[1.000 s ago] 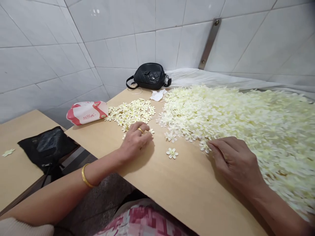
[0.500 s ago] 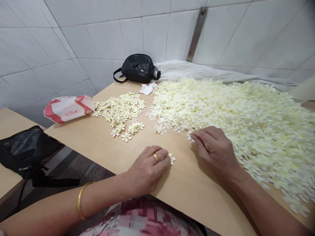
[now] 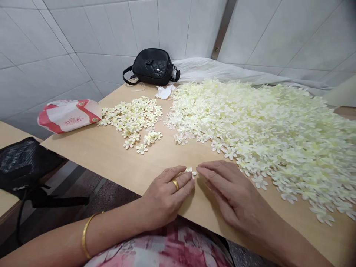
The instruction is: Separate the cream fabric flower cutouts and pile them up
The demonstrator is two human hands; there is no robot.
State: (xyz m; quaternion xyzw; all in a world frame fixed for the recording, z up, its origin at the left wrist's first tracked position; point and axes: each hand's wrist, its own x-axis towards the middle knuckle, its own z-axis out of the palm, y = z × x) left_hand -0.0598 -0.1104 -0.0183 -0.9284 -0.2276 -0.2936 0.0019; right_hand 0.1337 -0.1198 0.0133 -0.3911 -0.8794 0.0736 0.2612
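One white artificial flower (image 3: 190,171) with a pale yellow centre lies on the table between my two hands. My left hand (image 3: 169,193), wearing a gold ring, has its bent fingers drawn together on the flower's left side and partly covers it. From the right, my right hand (image 3: 230,193) brings its fingers, nearly straight, up to the petals; its thumb and palm are mostly hidden. Beyond it spreads a large heap of similar flowers (image 3: 250,118). A smaller group of flowers (image 3: 133,115) lies farther left.
A red and white paper bag (image 3: 71,116) lies at the table's left edge. At the back stand a black handbag (image 3: 152,66) and a crumpled white tissue (image 3: 164,92). On a neighbouring surface at left rests a black bag (image 3: 26,163). White sheeting (image 3: 200,66) runs along the tiled wall.
My left hand has left the small flower group and come toward me onto the single flower. My right hand has moved left from the big heap's edge to that flower. The view has shifted.
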